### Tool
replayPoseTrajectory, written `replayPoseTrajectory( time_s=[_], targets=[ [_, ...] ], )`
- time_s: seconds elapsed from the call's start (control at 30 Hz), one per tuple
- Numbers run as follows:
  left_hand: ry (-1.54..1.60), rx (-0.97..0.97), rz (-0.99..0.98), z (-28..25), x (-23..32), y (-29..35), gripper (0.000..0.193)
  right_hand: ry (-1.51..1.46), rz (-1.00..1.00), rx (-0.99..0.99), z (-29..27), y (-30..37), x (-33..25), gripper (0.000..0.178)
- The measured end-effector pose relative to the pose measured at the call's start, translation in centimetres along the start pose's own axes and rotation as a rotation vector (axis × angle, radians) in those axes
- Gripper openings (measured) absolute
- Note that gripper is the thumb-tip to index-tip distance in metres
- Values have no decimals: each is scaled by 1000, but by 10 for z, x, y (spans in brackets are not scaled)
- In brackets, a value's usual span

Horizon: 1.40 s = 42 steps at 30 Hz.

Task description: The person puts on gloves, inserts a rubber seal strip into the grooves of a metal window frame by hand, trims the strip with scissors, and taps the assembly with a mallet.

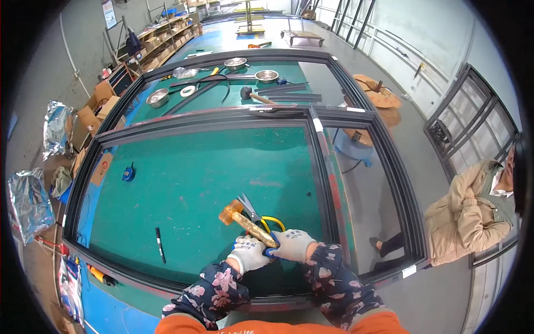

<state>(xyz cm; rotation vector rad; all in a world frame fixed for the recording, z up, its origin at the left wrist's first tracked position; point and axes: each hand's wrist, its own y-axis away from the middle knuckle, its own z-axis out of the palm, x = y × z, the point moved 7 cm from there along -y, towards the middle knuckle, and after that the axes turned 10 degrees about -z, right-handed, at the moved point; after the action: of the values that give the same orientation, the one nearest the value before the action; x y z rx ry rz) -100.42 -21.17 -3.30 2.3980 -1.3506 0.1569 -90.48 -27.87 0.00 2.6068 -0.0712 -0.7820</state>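
My left hand [249, 254] and my right hand [293, 245], both in white gloves with blue undersides, meet near the front edge of the green table [194, 172]. Their fingers are curled in together, and whatever lies between them is hidden. Just beyond them is a mallet [251, 224] with an amber head and a worn wooden handle, whose end reaches the gloves. Under it lie scissors [250, 208] with yellow handles, blades pointing away. A large black window frame [206, 119] surrounds this area, lying flat on the table.
A black marker [159, 245] and a blue tape measure [129, 172] lie inside the frame. Beyond the crossbar are metal bowls [267, 76], a black-headed mallet [247, 93] and dark strips. A person [467, 214] stands at the right. Cardboard boxes [103, 111] are at the left.
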Motion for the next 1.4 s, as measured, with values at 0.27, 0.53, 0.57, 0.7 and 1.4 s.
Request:
replayPoseTrajectory(
  time_s=[0.27,0.53,0.57,0.7,1.4],
  targets=[
    [-124,-414,-175,-13,4,8,61,24,18,-31,-6,7,-1,46],
    [-2,-273,-304,-9,-11,4,62,36,39,-31,-4,10,0,45],
    [4,-216,-310,-11,-12,2,61,37,36,-17,-5,8,0,45],
    [28,-55,-303,-14,-18,-2,58,31,37,20,-11,5,-2,46],
    [154,66,-204,1,-16,-2,70,93,438,383,-35,26,62,67]
  ],
)
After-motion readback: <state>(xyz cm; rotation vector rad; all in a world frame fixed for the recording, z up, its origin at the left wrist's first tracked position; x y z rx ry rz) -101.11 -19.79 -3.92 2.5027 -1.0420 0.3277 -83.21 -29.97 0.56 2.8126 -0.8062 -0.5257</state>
